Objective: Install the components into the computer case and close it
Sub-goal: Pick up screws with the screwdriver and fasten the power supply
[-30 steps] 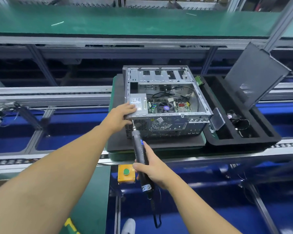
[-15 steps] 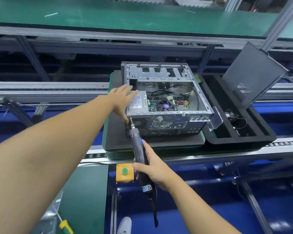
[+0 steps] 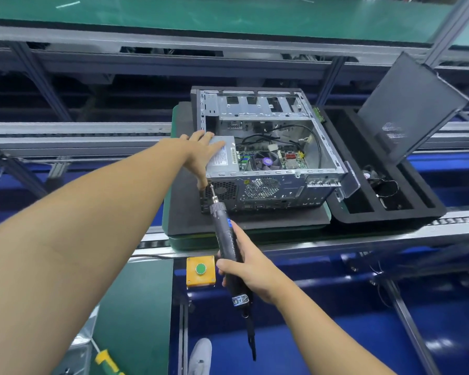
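An open computer case (image 3: 268, 182) lies on its side on a dark foam mat (image 3: 184, 212), its motherboard and fan showing. My left hand (image 3: 201, 152) rests flat, fingers straight, on the grey power supply (image 3: 226, 158) at the case's near left corner, thumb down at the rear panel. My right hand (image 3: 244, 266) grips a black electric screwdriver (image 3: 225, 239); its bit tip touches the case's rear panel at the left corner, just under my left thumb. The case's side panel (image 3: 406, 109) leans upright at the right.
A black foam tray (image 3: 390, 212) with slots, holding a small fan and cables, sits to the right of the case. A yellow box with a green button (image 3: 201, 270) hangs on the conveyor's front rail. A green workbench (image 3: 201, 17) runs behind.
My left hand has moved from gripping the case's corner up onto the power supply, fingers spread flat. The screwdriver bit stays at the rear left corner.
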